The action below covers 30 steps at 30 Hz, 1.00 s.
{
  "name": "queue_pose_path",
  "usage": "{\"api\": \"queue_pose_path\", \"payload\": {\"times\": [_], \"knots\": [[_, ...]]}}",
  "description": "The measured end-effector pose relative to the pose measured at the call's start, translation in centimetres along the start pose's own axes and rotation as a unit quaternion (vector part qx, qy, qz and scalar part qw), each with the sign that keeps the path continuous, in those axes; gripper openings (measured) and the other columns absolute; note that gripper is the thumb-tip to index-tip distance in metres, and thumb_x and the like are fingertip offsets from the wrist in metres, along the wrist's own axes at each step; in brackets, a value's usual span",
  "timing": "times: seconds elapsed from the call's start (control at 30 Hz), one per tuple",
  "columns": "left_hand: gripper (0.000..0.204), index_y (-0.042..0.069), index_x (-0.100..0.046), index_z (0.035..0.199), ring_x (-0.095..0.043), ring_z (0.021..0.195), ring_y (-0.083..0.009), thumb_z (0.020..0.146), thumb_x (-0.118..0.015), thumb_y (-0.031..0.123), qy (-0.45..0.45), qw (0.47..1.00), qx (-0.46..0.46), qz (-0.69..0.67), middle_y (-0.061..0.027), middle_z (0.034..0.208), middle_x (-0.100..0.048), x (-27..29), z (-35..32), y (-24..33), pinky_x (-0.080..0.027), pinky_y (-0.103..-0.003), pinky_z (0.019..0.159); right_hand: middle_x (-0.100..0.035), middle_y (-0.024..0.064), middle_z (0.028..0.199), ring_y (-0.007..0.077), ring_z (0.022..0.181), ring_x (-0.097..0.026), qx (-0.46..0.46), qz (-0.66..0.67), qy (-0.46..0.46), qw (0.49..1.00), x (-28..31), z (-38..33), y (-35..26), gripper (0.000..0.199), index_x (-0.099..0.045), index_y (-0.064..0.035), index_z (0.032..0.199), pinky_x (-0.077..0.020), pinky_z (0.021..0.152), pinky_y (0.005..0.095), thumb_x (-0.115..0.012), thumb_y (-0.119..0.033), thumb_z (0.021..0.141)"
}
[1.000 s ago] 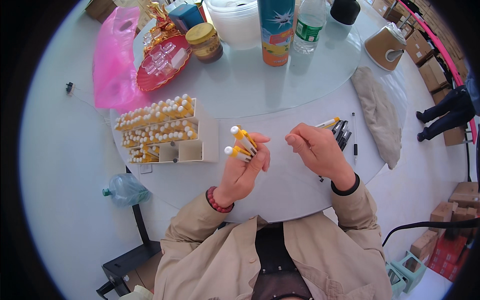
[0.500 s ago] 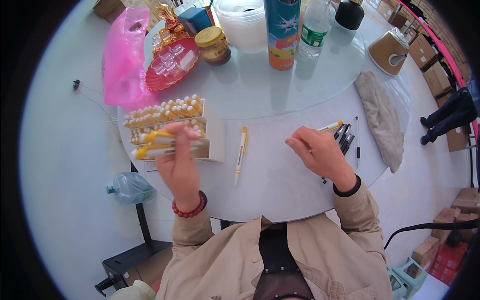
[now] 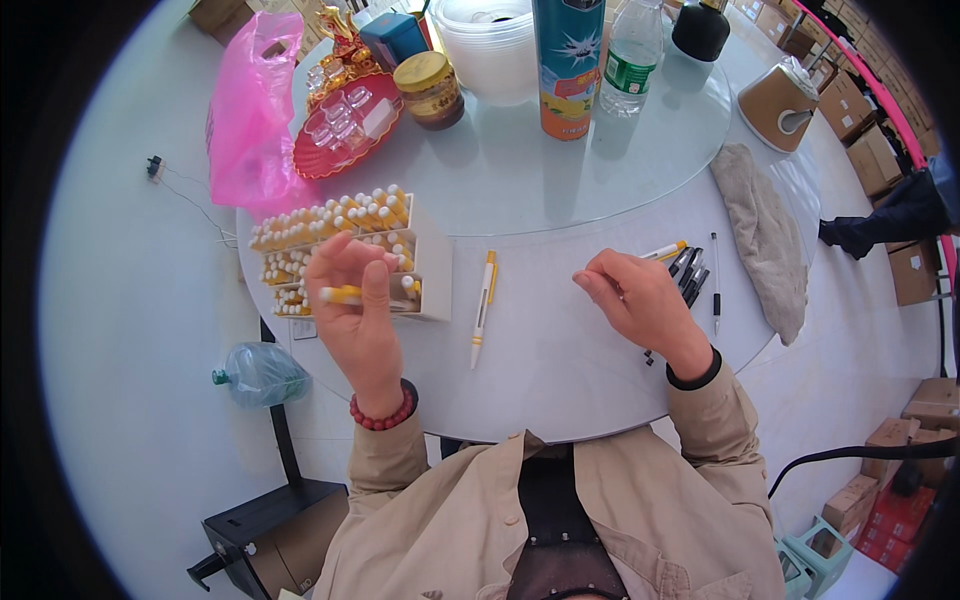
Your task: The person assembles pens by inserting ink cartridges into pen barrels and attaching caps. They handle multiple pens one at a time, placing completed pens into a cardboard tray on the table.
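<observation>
My left hand is closed on a yellow-and-white pen, held sideways in front of the pen rack. The white rack has stacked compartments packed with similar pens, their white ends toward me. One pen sits in the lower compartment at its right end. A single yellow-and-white pen lies on the table between my hands. My right hand rests on the table with fingers curled in, nothing visible in them. Just beyond it lie several black pens and another yellow-and-white pen.
A glass turntable carries a red dish, a jar, plastic containers, a spray can and a bottle. A grey cloth and a thin pen lie at right. A pink bag hangs at left.
My left hand has turned and its fingers have loosened; fewer pens show in it. A pen now shows in the rack's lower right compartment. My right hand stays put. A person's legs at right have shifted.
</observation>
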<state>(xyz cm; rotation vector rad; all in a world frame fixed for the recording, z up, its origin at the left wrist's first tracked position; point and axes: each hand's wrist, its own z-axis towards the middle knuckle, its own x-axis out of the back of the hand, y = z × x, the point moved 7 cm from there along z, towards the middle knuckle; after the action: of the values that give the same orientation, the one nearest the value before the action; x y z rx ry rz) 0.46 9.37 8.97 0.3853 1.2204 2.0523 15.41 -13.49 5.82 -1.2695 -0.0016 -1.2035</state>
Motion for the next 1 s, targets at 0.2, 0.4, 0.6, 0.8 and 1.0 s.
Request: {"api": "queue_pose_path", "payload": {"times": [0.2,0.4,0.6,0.8,1.0], "knots": [[0.035,0.002,-0.047,0.129,-0.061,0.099,-0.015,0.097,-0.061,0.005,0.019,0.999,-0.045,0.019,-0.0063,0.107,-0.06,0.0,0.1,0.8,-0.05,-0.029,0.091,-0.058,0.0119,0.065,0.0315,0.059,-0.057,0.004,0.001,0.0,1.0,0.0,0.1,0.1,0.022,-0.057,-0.0023,0.081,-0.0435,0.053,0.0378,-0.066,-0.018,0.094],[0.028,0.004,-0.056,0.118,-0.062,0.099,-0.0205,0.093,-0.066,0.004,0.061,0.929,-0.279,0.235,-0.0072,0.109,-0.061,-0.5,-1.0,4.0,-0.05,-0.032,0.091,-0.058,0.012,0.065,0.0318,0.059,-0.057,0.006,-0.003,0.002,1.0,-0.1,0.0,0.1,0.022,-0.057,-0.0023,0.081,-0.0433,0.053,0.0381,-0.066,-0.018,0.094],[0.026,0.005,-0.063,0.107,-0.059,0.102,-0.028,0.084,-0.075,0.006,-0.224,0.89,-0.267,0.293,-0.0116,0.105,-0.061,-6.1,-6.6,4.0,-0.052,-0.038,0.08,-0.058,0.0131,0.066,0.0336,0.06,-0.057,0.009,-0.011,0.008,1.0,0.0,0.1,0.1,0.023,-0.057,-0.0025,0.08,-0.0429,0.054,0.0394,-0.066,-0.019,0.094],[0.053,0.004,-0.05,0.132,-0.059,0.1,-0.0335,0.083,-0.071,0.007,-0.276,0.832,-0.052,0.478,-0.0153,0.113,-0.059,-7.6,-7.7,-2.3,-0.052,-0.039,0.082,-0.058,0.0133,0.066,0.0341,0.06,-0.057,0.008,-0.02,0.006,1.0,-0.1,0.0,0.2,0.024,-0.057,-0.0026,0.08,-0.0429,0.054,0.0401,-0.066,-0.019,0.093],[0.055,0.004,-0.046,0.137,-0.058,0.094,-0.0331,0.086,-0.066,0.006,-0.287,0.793,0.004,0.537,-0.0143,0.103,-0.058,-6.9,-8.0,-4.6,-0.051,-0.041,0.077,-0.059,0.0129,0.066,0.0338,0.06,-0.057,0.012,-0.007,0.002,1.0,-0.2,0.0,0.1,0.023,-0.058,-0.0028,0.08,-0.0436,0.054,0.0394,-0.066,-0.02,0.093]]}}
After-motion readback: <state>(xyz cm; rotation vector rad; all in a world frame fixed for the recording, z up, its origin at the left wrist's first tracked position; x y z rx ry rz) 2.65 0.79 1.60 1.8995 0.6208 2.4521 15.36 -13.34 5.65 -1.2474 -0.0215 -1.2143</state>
